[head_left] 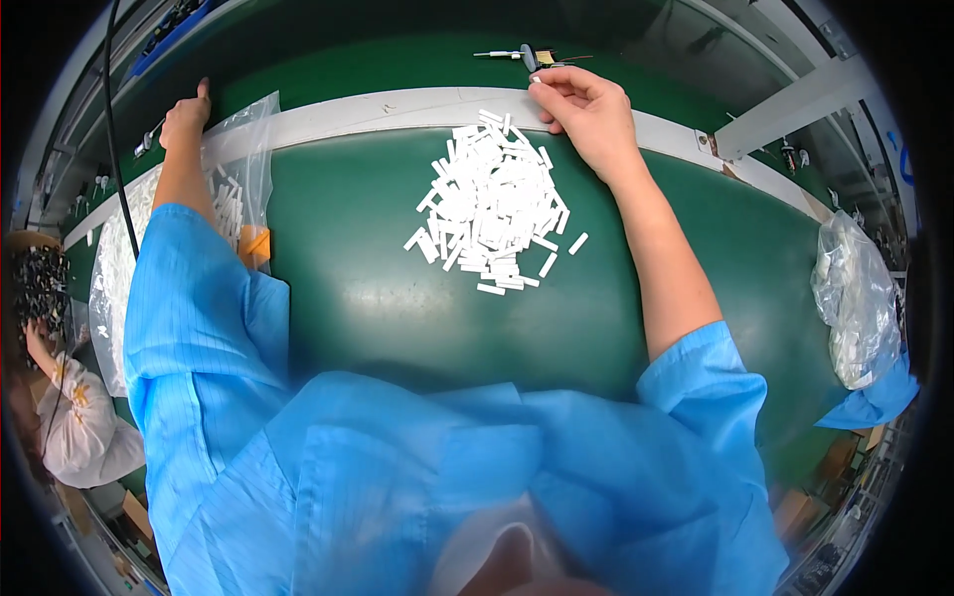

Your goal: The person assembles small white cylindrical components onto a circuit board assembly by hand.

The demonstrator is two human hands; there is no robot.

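A pile of small white rectangular pieces (492,194) lies on the green tabletop, with a few strays around its edge. My right hand (593,117) is above the white rail, just beyond the pile. Its thumb and index finger pinch a small white piece (536,79). Behind those fingertips is a dark grey tool with a thin pale shaft (528,58). Far to the left, my left hand (185,119) reaches past the rail, with one finger stretched away from me. Its other fingers are mostly hidden. Beside that arm is a clear plastic bag (260,149) containing more white pieces.
A white rail (378,111) crosses the far side of the table. At the right edge sits a filled clear bag (855,298), with blue cloth (874,397) under it. A black cable (116,149) hangs at the left. Another person (84,417) works at the far left.
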